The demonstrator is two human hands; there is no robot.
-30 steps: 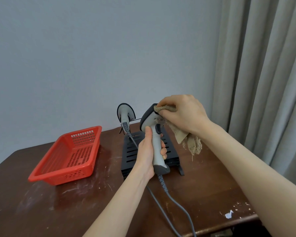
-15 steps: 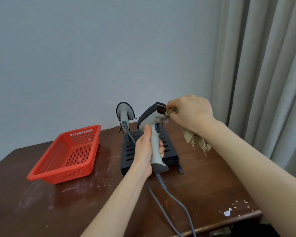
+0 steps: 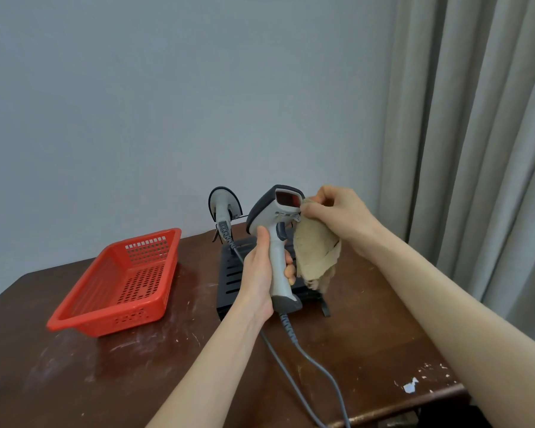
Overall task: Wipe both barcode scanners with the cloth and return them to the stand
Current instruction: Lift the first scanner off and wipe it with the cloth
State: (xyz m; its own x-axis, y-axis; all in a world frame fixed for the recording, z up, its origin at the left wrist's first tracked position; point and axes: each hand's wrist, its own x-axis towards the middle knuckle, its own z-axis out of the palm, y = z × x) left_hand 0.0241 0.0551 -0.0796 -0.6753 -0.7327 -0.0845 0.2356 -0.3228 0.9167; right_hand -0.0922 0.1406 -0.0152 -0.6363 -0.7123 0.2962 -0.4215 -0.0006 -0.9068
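Note:
My left hand (image 3: pixel 260 273) grips the handle of a grey barcode scanner (image 3: pixel 277 233), held upright above the black slotted stand (image 3: pixel 232 279). Its dark red window faces me. My right hand (image 3: pixel 337 217) pinches a beige cloth (image 3: pixel 317 251) against the right side of the scanner's head; the rest of the cloth hangs down beside the handle. A second grey scanner (image 3: pixel 224 208) sits upright at the stand's far left end. Grey cables (image 3: pixel 315 362) run from the scanners toward the table's front edge.
A red perforated plastic basket (image 3: pixel 121 282) lies to the left on the dark wooden table (image 3: pixel 136 366). A grey curtain (image 3: pixel 476 149) hangs along the right side, and a plain wall stands behind. The table's front right edge has chipped white spots (image 3: pixel 411 386).
The scanner head has turned so its window faces me. My right hand slid the cloth off the top of the head to its right side, and the cloth now hangs lower.

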